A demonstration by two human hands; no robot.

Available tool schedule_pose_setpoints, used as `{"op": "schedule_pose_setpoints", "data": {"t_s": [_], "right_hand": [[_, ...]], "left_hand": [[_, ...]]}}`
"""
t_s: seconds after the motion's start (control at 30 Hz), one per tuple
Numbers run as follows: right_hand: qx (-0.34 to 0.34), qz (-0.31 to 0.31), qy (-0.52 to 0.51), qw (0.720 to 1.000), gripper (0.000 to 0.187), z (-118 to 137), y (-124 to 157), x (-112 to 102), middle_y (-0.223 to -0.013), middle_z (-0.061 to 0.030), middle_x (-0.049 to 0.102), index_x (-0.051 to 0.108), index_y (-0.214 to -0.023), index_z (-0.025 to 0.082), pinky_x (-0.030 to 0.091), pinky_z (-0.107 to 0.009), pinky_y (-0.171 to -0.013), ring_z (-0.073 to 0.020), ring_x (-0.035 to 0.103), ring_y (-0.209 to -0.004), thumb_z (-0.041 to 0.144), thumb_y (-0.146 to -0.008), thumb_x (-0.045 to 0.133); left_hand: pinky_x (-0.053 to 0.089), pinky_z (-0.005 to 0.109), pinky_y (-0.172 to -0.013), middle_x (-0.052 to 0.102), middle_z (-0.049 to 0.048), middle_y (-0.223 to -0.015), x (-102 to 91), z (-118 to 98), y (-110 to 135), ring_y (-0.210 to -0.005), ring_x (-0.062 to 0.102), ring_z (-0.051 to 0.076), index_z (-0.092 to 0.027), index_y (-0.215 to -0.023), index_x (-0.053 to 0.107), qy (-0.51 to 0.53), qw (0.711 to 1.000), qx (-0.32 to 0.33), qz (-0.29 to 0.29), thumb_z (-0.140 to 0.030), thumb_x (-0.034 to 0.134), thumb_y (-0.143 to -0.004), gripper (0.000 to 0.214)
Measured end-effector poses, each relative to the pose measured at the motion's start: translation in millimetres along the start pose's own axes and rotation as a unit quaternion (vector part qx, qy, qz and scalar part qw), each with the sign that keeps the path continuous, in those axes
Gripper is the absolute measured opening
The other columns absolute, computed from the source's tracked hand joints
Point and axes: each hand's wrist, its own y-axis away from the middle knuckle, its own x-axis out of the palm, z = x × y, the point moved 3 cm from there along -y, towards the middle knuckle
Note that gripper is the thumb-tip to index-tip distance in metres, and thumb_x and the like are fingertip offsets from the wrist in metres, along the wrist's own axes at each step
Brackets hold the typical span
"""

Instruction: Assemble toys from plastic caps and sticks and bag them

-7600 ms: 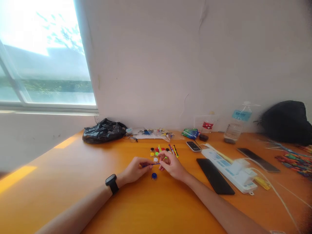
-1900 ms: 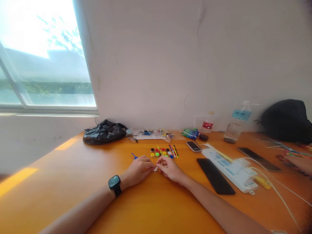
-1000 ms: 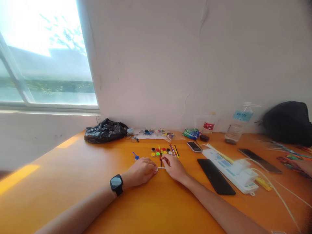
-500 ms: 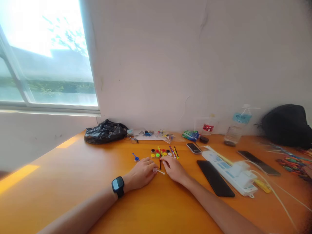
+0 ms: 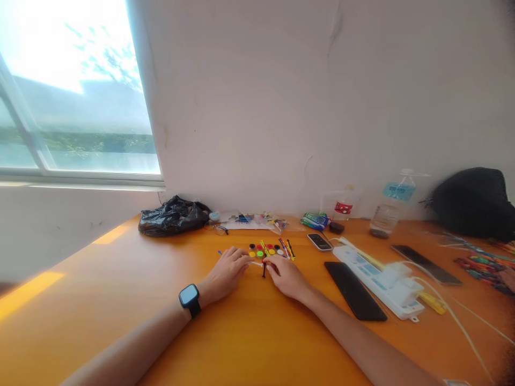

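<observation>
Palm down, the left hand (image 5: 226, 274) pinched the white stick (image 5: 256, 262), and it had swept closer to the far edge of the table (image 5: 249, 338) than half a second earlier! Opposite, the curled right hand (image 5: 286, 275) gripped a slim, straight black stick (image 5: 264, 271).

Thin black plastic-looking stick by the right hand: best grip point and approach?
I'd set the grip across the exposed shaft of the thin black plastic-looking stick, pinching from left and right, coming in from the wearer's side. It's slender, its near end points toward the wearer, and its far end is at the fingertips of the right hand.
</observation>
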Motion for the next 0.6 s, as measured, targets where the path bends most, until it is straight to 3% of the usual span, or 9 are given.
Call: {"op": "schedule_pose_setpoints", "data": {"t_s": [0.1,0.23,0.33,0.43,0.6], "right_hand": [[0.009,0.007,0.003,1.0,0.023,2,1,-2,-0.108,-0.0082,0.074,0.073,-0.111,0.022,0.048,-0.033,-0.086,-0.0231,0.067,-0.098,0.021,-0.094,0.057],[0.018,0.007,0.007,1.0,0.011,5,2,-4,-0.094,-0.0048,0.07,0.07,-0.098,0.021,0.044,-0.029,-0.074,-0.0196,0.064,-0.084,0.023,-0.091,0.061],[0.012,0.001,0.008,1.0,0.005,8,2,-5,-0.091,-0.0037,0.068,0.066,-0.09,0.021,0.042,-0.028,-0.072,-0.0183,0.061,-0.081,0.024,-0.09,0.062],[0.017,0.002,0.012,1.0,0.005,9,3,-5,-0.091,-0.0035,0.068,0.066,-0.092,0.021,0.041,-0.028,-0.073,-0.0184,0.061,-0.082,0.02,-0.087,0.064],[0.036,0.004,0.044,0.998,0.018,8,4,-3,-0.09,-0.0031,0.069,0.067,-0.099,0.021,0.037,-0.028,-0.07,-0.0181,0.061,-0.079,0.011,-0.086,0.058]], "left_hand": [[0.045,0.042,-0.093,0.07,0.0082,-0.12,-7.2,20,2,-0.109,0.056,0.026,-0.026,-0.12,0.067,-0.014,0.999,-0.047,-0.022,-0.022,0.04,-0.107,0.03],[0.046,0.045,-0.097,0.07,0.0056,-0.128,-6.7,37,7,-0.122,0.054,0.028,-0.025,-0.11,0.07,-0.02,0.995,-0.101,-0.001,-0.015,0.042,-0.102,0.032],[0.046,0.047,-0.101,0.068,0.0076,-0.132,-3.7,39,9,-0.124,0.055,0.028,-0.023,-0.103,0.071,-0.013,0.991,-0.13,0.011,-0.025,0.043,-0.105,0.028],[0.048,0.045,-0.101,0.07,0.0097,-0.122,-0.5,37,9,-0.117,0.059,0.027,-0.022,-0.101,0.071,-0.001,0.993,-0.114,0.006,-0.033,0.05,-0.103,0.024],[0.049,0.045,-0.102,0.07,0.0088,-0.111,7.6,41,12,-0.112,0.061,0.025,-0.023,-0.103,0.071,0.002,0.997,-0.082,-0.009,-0.025,0.052,-0.099,0.02]]}}
